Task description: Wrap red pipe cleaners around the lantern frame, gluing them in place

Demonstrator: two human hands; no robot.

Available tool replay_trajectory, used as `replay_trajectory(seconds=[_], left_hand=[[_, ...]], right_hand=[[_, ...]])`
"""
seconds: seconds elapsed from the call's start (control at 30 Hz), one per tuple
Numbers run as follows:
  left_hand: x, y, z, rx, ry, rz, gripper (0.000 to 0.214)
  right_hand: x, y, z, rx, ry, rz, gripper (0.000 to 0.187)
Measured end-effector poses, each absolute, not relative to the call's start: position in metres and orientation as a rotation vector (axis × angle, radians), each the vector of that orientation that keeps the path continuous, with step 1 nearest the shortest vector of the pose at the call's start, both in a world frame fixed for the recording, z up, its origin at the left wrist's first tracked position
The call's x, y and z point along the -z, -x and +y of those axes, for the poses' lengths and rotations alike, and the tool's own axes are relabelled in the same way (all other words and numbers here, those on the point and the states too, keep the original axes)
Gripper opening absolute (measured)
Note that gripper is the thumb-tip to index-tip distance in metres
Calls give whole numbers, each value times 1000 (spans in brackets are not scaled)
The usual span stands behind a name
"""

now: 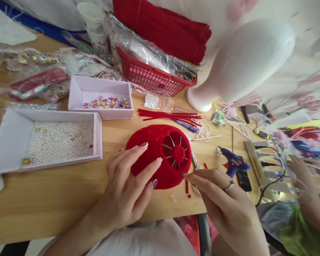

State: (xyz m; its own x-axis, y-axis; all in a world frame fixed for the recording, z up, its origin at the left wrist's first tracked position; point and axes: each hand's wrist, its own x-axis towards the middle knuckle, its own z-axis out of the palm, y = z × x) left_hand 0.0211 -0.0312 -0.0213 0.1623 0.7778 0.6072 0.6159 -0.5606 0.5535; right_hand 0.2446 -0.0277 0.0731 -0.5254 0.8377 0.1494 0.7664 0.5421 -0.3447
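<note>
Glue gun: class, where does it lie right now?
In the head view the blue glue gun lies on the table, right of the red frame, just beyond the right hand.

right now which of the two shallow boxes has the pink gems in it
The smaller box, farther back beside the red basket; the larger box nearer the left hand holds mostly white beads.

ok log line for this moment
left hand: on red wire frame | right hand: touching its rim | glue gun: on table

left hand [128, 185] fingers spread, right hand [224, 199] fingertips pinched
</note>
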Motion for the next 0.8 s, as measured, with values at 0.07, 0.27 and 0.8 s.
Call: replay_trajectory(seconds=[0.07,0.27,0.8], left_hand=[[19,-20,-29,-1335,-2250,1361,45],[18,-19,-25,-1209,-2286,1354,50],[22,-24,-29,-1138,-2329,1342,44]], right_hand=[[-79,-243,-20,-273,1310,-2530,40],[-82,-247,-3,-279,1209,-2647,49],[-70,-254,16,-584,1026,-2617,45]])
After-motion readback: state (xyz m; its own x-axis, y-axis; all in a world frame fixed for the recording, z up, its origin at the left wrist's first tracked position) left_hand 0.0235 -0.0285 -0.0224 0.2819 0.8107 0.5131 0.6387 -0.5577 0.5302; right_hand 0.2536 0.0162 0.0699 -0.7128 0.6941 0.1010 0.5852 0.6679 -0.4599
